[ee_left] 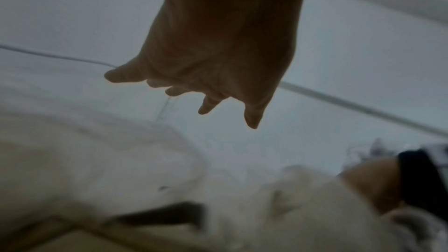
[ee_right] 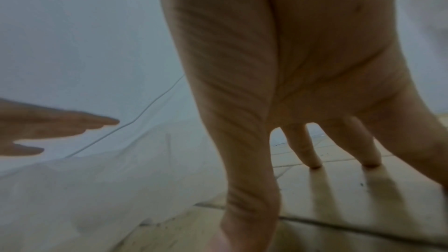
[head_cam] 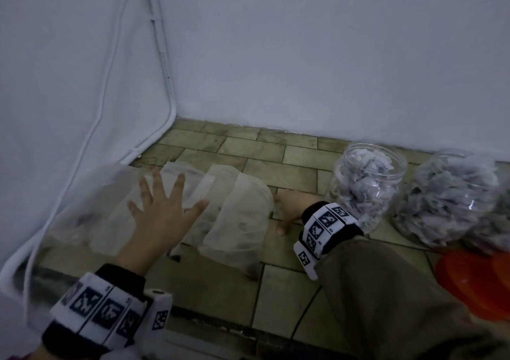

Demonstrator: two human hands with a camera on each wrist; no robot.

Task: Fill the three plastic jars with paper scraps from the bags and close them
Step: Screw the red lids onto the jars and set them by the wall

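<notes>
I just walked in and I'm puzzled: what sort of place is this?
Probably a bare room corner used as a makeshift work spot: tiled floor, plain white wall, cable in the corner.

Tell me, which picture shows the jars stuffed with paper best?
The head view. It shows two clear jars standing open on the tiled floor, full of paper scraps, near the right hand. The left wrist view shows only a blur there; the right wrist view shows no jar.
</notes>
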